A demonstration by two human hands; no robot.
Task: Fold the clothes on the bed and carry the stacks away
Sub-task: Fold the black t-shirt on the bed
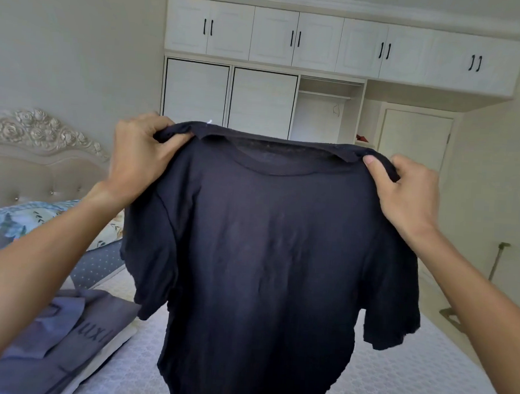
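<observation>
t-shirt (pixel 265 243): plain, navy or black, hard to tell in this light. folded garment (pixel 61 331): grey-blue, dark lettering. pillow (pixel 32 216): light blue floral print. cushion (pixel 96 266): blue, white dots. mattress (pixel 393 381): white, quilted pattern. wardrobe (pixel 258 99): white, black handles.

A dark navy T-shirt (pixel 267 258) hangs spread out in the air above the bed (pixel 394 372), held up by both hands at its shoulders. The left hand (pixel 139 156) grips the left shoulder seam beside the collar, fingers curled over the fabric; the right hand (pixel 405 190) pinches the right shoulder, thumb on the near side. At the bed's left edge lie folded grey-blue clothes (pixel 61 331). Patterned pillows (pixel 53 217) rest against the ornate headboard (pixel 37 140). A white wardrobe (pixel 260 75) fills the far wall.
</observation>
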